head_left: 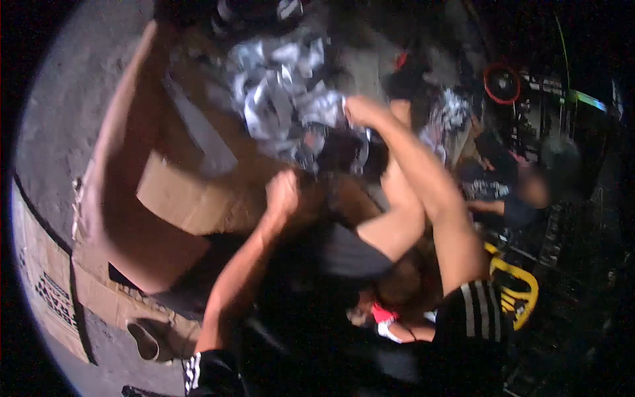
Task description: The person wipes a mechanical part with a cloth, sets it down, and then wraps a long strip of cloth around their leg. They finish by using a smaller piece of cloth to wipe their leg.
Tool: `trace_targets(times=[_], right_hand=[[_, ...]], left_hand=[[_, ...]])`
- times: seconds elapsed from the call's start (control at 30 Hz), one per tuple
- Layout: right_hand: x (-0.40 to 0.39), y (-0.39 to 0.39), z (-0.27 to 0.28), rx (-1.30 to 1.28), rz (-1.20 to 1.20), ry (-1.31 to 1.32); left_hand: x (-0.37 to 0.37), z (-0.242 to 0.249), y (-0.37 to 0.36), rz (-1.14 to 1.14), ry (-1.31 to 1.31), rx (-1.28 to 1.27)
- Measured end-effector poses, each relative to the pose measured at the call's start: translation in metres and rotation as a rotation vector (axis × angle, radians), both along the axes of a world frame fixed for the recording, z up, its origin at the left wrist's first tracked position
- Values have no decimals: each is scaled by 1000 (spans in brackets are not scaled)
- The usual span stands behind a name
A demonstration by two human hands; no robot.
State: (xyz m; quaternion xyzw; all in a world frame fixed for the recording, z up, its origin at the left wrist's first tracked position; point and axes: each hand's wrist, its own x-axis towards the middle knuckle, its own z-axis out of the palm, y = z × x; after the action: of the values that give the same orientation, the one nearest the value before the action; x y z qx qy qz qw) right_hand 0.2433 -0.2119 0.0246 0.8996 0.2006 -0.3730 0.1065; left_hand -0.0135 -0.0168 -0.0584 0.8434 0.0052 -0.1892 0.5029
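Note:
My left hand (283,190) is closed in a fist low between my bent legs, beside a brown cardboard flap (188,195). What it holds, if anything, is hidden. My right hand (360,111) reaches farther forward, its fingers curled closed at the right edge of a heap of crumpled silvery-white scraps (274,92). Blur keeps me from telling what is in those fingers. Dark pieces (350,149) lie just below the heap. A long pale strip (202,126) rests on the cardboard, left of the heap.
A person in dark clothes (522,208) sits at the right near another scrap heap (450,116). A yellow plastic frame (519,291) and a red ring-shaped rim (501,83) are on that side. Printed cardboard (49,284) and a beige shoe (145,341) lie at the left.

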Motion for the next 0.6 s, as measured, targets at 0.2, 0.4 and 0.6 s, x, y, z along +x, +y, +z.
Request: trace_targets(times=[0.2, 0.4, 0.6], right_hand=[[19, -40, 56, 652, -542, -258], [54, -54, 198, 1188, -582, -889], [55, -23, 334, 1681, -358, -1086]], left_hand=[[29, 66, 11, -2, 147, 2], [44, 79, 17, 36, 150, -20], [81, 101, 14, 278, 341, -606]])
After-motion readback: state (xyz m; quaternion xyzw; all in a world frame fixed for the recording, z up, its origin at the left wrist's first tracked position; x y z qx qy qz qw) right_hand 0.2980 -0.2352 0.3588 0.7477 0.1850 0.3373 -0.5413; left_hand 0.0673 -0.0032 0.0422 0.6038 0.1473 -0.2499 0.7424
